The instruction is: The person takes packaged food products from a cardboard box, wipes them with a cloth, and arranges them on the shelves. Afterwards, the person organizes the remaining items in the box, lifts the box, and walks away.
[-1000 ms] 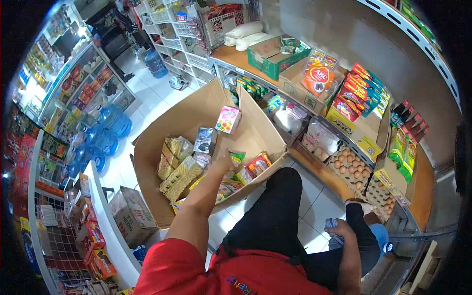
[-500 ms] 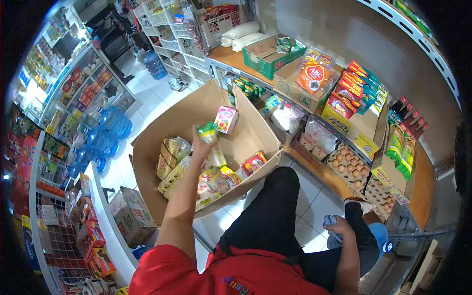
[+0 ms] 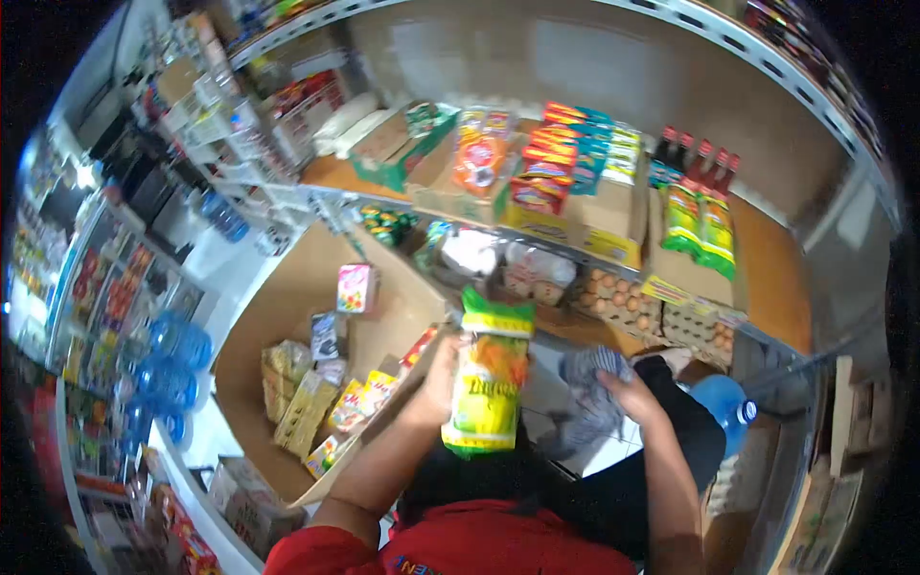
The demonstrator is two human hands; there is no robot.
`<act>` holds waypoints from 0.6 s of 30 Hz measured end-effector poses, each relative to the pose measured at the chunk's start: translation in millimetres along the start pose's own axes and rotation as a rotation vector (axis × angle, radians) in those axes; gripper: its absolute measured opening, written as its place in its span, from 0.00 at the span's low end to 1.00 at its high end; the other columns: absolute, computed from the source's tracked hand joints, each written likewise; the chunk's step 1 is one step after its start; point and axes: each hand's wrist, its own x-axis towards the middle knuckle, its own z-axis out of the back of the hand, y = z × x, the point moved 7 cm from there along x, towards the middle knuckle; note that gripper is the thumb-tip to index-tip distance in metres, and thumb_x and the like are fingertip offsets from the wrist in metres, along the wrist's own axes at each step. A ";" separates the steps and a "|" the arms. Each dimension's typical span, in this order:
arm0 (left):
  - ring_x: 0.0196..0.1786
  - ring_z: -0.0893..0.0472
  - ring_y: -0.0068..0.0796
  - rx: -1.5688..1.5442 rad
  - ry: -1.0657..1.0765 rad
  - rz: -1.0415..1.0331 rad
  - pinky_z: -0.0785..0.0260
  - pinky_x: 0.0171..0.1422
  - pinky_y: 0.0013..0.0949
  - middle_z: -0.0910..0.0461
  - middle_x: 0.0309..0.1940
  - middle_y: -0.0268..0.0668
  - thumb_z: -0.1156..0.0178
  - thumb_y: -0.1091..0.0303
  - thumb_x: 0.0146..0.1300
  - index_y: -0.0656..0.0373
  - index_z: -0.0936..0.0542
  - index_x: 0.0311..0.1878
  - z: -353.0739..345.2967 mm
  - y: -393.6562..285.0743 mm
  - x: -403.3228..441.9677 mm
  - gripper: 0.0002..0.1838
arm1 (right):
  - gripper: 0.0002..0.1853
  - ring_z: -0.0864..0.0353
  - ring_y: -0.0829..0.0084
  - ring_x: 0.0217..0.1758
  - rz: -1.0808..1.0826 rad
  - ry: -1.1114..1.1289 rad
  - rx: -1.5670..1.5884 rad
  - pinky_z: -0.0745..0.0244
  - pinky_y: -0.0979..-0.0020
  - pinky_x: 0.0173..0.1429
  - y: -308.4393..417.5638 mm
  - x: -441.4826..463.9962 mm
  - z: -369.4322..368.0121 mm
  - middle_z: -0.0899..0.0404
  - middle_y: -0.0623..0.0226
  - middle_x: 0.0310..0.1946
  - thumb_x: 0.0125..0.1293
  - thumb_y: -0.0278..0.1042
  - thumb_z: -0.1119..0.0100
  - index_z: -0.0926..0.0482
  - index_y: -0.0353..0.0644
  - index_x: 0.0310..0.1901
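Observation:
In my left hand (image 3: 441, 379) is a tall green and yellow food packet (image 3: 489, 383), upright in front of my lap, its printed front towards me. My fingers are closed around its left edge. My right hand (image 3: 634, 395) grips a bunched grey-blue cloth (image 3: 580, 398), blurred by motion, above my knee. To the left stands a large open cardboard box (image 3: 259, 422). Inside it are a pink carton (image 3: 356, 287), a dark small packet (image 3: 328, 335), yellowish noodle packs (image 3: 307, 412) and several colourful packets (image 3: 364, 398).
A wooden shelf (image 3: 767, 297) ahead carries red sachets (image 3: 544, 158), an orange ABC pack (image 3: 479, 158), bottles (image 3: 702, 158) and green packets (image 3: 682, 216). Egg trays (image 3: 613, 292) sit below it. Blue water jugs (image 3: 168, 383) stand at left; another blue jug (image 3: 721, 407) is at right.
My left hand has lifted the green and yellow packet out of the box and brought it before me. My right hand has raised the cloth towards it. The view has turned right.

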 end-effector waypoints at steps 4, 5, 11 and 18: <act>0.47 0.25 0.39 -0.013 -0.282 0.345 0.34 0.53 0.40 0.25 0.46 0.44 0.57 0.47 0.62 0.61 0.33 0.55 3.2 83.6 28.5 0.28 | 0.20 0.28 0.74 0.48 0.001 -0.291 0.213 0.33 0.73 0.53 24.2 -18.7 4.8 0.27 0.66 0.45 0.61 0.37 0.46 0.32 0.37 0.52; 0.46 0.24 0.36 0.003 -0.204 0.371 0.33 0.53 0.38 0.24 0.45 0.42 0.56 0.48 0.62 0.60 0.32 0.54 6.6 98.2 38.7 0.27 | 0.20 0.28 0.74 0.48 0.003 -0.321 0.226 0.33 0.73 0.53 15.2 -19.9 8.5 0.27 0.66 0.45 0.61 0.37 0.46 0.32 0.37 0.52; 0.44 0.24 0.33 0.114 -0.183 0.352 0.32 0.50 0.36 0.25 0.43 0.40 0.57 0.55 0.64 0.62 0.32 0.53 16.6 108.2 60.3 0.22 | 0.27 0.27 0.74 0.46 0.060 -0.111 0.387 0.30 0.75 0.49 23.3 -19.2 0.4 0.25 0.64 0.43 0.52 0.37 0.36 0.33 0.37 0.52; 0.35 0.28 0.20 0.753 -0.266 -0.114 0.34 0.44 0.26 0.27 0.33 0.34 0.52 0.65 0.64 0.64 0.31 0.45 9.5 92.3 74.9 0.13 | 0.16 0.26 0.79 0.39 0.273 -0.267 0.279 0.30 0.75 0.45 42.2 -23.4 18.0 0.23 0.68 0.35 0.52 0.34 0.36 0.25 0.36 0.40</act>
